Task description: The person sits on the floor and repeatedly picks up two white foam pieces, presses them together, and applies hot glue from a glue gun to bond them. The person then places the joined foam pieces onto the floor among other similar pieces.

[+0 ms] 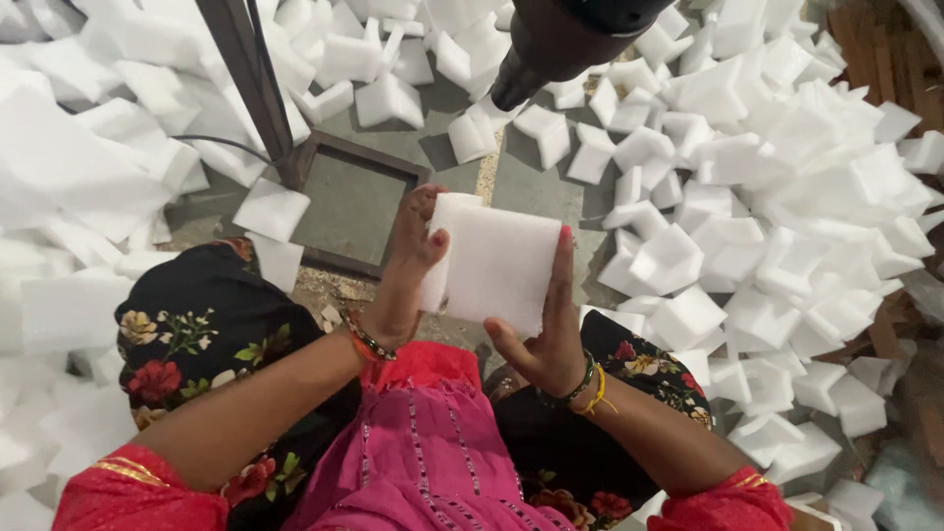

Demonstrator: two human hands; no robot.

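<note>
The white foam block (497, 261) is held between both hands above the lap, over the grey floor (521, 182). The left hand (408, 270) grips its left edge, thumb on the face. The right hand (546, 339) supports the lower right edge, fingers extended up the side. Loose white foam pieces (767, 226) are heaped right and left. A dark metal frame (354, 202) and a black post (251, 84) stand just beyond. Both forearms angle inward.

A: What do we hold at centre?
B: A white foam block (497, 264), gripped by our left hand (408, 265) at nine o'clock and our right hand (551, 339) at five.
A: Around us?
B: Loose foam pieces (777, 206) heaped at three o'clock; a dark metal frame (349, 202) at eleven.
</note>
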